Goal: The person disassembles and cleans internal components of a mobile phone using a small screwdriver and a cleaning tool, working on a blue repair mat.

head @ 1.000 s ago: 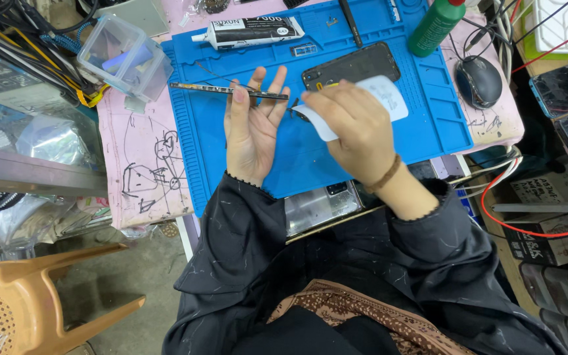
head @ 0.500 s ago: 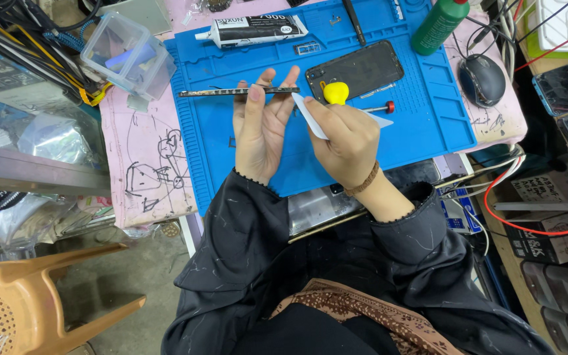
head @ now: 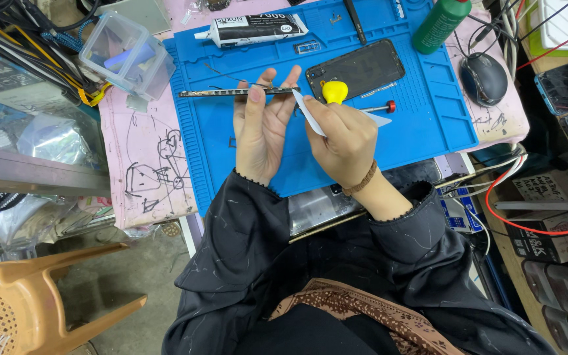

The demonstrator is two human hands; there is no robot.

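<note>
My left hand (head: pixel 261 125) holds a thin, flat phone part (head: pixel 218 93) edge-on, so it shows as a long dark strip over the blue work mat (head: pixel 422 131). My right hand (head: pixel 343 141) pinches a small white wipe (head: pixel 307 112) against the strip's right end. Just beyond my right hand a dark phone (head: pixel 356 69) lies flat on the mat, with a yellow-handled screwdriver (head: pixel 346 95), red at its tip end, lying beside it.
A white tube of glue (head: pixel 254 29) and a green bottle (head: pixel 440 25) sit at the mat's far edge. A clear plastic box (head: pixel 126 56) stands at left, a computer mouse (head: pixel 484 77) at right. Cables and boxes crowd the right side; an orange plastic chair (head: pixel 27 296) stands lower left.
Both hands have lifted the strip and wipe slightly toward me and leftward. My right hand moved off the phone and screwdriver, uncovering the yellow handle.
</note>
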